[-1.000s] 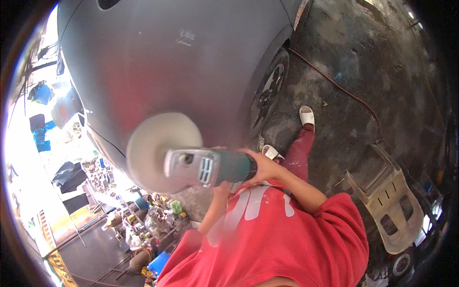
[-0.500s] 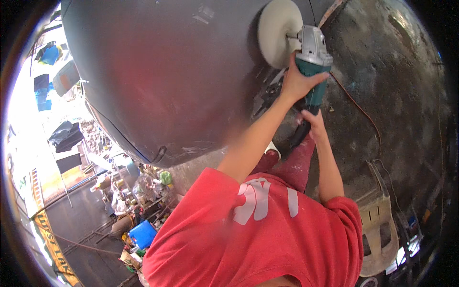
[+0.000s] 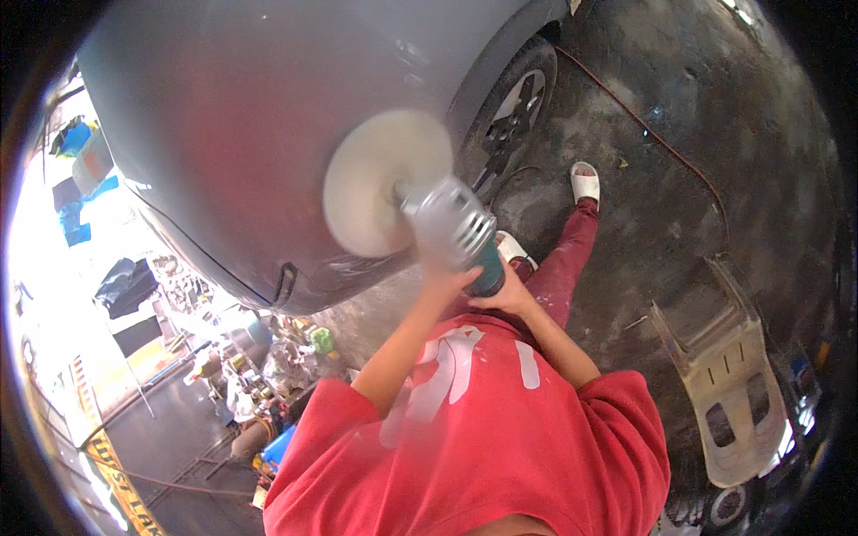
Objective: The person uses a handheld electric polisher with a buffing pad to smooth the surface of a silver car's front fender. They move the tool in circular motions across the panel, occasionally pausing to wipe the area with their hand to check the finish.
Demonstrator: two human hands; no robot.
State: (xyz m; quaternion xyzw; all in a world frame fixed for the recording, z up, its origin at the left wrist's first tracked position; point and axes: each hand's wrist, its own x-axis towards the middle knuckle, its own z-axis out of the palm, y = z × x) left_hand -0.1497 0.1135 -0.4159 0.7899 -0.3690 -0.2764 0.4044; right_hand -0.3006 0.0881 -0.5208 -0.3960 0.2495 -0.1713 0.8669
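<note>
A green and silver polisher (image 3: 458, 217) is held between my hands, its round off-white pad (image 3: 368, 192) lying against the grey car body (image 3: 232, 134). Motion smears the pad and the metal head. My left hand (image 3: 443, 275) grips the tool just behind its head, partly blurred. Around the rear of the green housing closes my right hand (image 3: 508, 293). The back handle is mostly hidden by that hand. Reddish and pale reflections show on the panel, near a door handle (image 3: 285, 284).
The car's wheel (image 3: 514, 116) stands beyond the tool. A cord (image 3: 657, 134) trails over the dark, stained floor (image 3: 643, 214). A worn plastic chair (image 3: 724, 384) lies at right. Bottles, bags and clutter (image 3: 246, 375) fill the lower left. My feet wear white slippers (image 3: 585, 182).
Both hands have brought the polisher left and nearer to my body, from the panel's right edge onto its middle. The wheel and my outstretched foot have come into view.
</note>
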